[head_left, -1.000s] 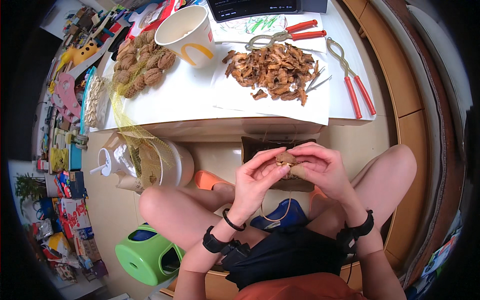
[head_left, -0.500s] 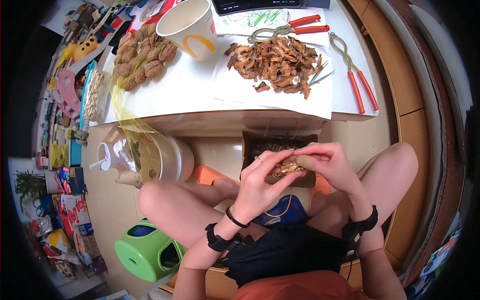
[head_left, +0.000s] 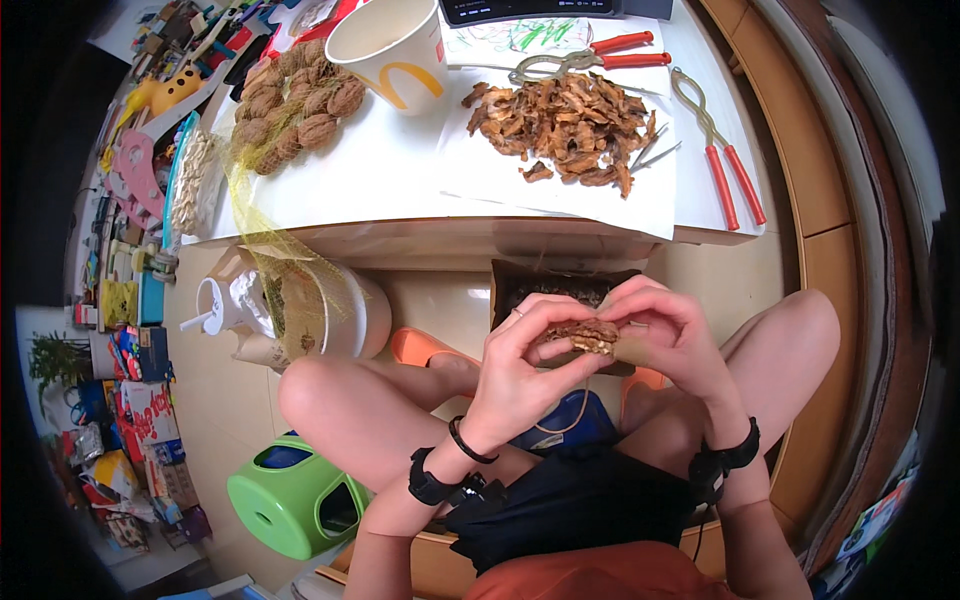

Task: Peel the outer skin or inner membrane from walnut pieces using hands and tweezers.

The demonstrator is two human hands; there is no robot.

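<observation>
My left hand and my right hand meet above my lap, both closed around a cracked walnut. Its broken, pale-flecked side shows between my fingertips, while my fingers hide the rest. Just beyond and below my hands is an open brown paper bag with dark bits inside. On the white table ahead, a pile of brown, flaky pieces lies on white paper. Tweezers rest at the pile's right edge.
Two red-handled nutcrackers lie on the table. Whole walnuts in yellow netting sit left of a paper cup. A white bin stands below the table's left side. A green stool is at my left.
The walnut has turned between my hands and shows more of its brown side. My right fingers have lifted and arched over it. The view has shifted slightly.
</observation>
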